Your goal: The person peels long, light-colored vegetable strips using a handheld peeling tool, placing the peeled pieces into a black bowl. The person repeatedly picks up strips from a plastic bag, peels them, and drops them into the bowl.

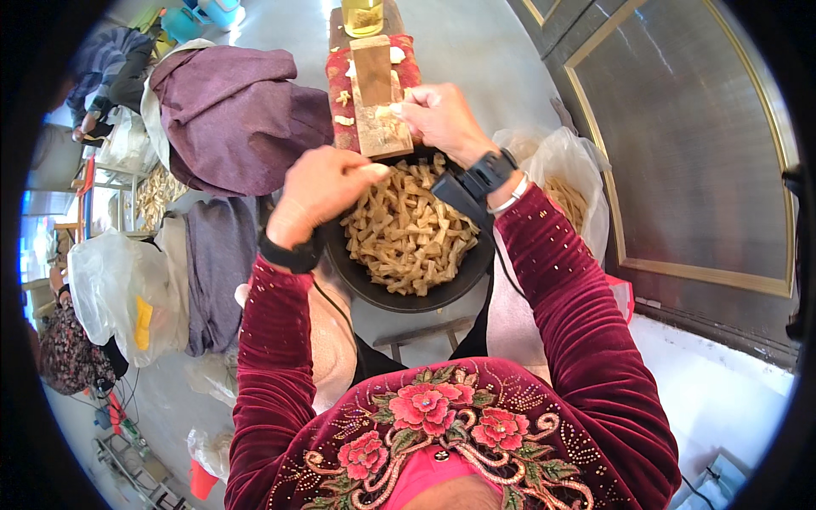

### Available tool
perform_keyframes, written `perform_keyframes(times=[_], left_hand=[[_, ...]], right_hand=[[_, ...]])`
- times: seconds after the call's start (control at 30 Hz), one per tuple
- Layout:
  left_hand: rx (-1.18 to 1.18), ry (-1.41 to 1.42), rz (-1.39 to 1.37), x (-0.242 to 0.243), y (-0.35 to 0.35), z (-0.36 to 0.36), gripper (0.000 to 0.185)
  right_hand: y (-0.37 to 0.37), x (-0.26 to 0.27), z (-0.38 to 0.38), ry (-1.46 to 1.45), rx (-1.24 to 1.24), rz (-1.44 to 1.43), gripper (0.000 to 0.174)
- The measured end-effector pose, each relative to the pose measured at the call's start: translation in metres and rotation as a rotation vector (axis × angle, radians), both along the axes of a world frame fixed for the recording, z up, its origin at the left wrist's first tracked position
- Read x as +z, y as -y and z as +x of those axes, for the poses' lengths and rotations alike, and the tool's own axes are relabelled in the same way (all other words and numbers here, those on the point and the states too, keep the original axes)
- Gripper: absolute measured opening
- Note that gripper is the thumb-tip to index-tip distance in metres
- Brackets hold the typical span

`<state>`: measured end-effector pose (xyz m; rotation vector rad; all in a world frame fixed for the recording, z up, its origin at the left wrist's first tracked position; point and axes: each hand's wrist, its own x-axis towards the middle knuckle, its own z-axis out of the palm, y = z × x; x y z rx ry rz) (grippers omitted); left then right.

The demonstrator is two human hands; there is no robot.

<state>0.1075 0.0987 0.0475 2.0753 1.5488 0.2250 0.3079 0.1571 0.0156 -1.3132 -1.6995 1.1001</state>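
Observation:
A round black pan (382,301) stands before me, heaped with short, pale tan, bow-shaped pieces (414,223). My left hand (322,191) hovers over its left rim, thumb and fingers drawn together; whether anything is between them is hidden. Above the far rim lies a worn wooden board (382,141) with a darker, raised wooden part at its far end. My right hand (443,118) is at the board's right edge, thumb and fingertips pinched near a small pale scrap (382,113). Whether it grips a piece is unclear.
The board rests on red patterned cloth (336,73) over a narrow bench, with a jar of yellow liquid (363,18) beyond. Purple cloth (223,115) covers a bulky thing at left. Plastic bags stand left (105,287) and right (590,191). Other people are at far left.

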Motion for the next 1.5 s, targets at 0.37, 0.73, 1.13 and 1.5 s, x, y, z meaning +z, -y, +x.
perform_keyframes(times=[0.37, 0.73, 1.13, 1.5], left_hand=[[0.426, 1.599, -0.215, -0.008, 0.024, 0.048, 0.036], [0.446, 1.954, 0.212, 0.067, 0.026, 0.007, 0.036], [0.132, 1.052, 0.691, 0.041, 0.050, 0.048, 0.044], [0.321, 0.686, 0.600, 0.031, 0.034, 0.036, 0.016]], right_hand=[[0.045, 0.030, -0.026, -0.606, 0.284, -0.538, 0.026], [0.062, 0.079, -0.012, -0.177, 0.459, -0.182, 0.027], [0.090, 0.080, -0.019, -0.164, 0.280, 0.381, 0.022], [0.070, 0.048, -0.016, -0.628, 0.160, -0.412, 0.023]])
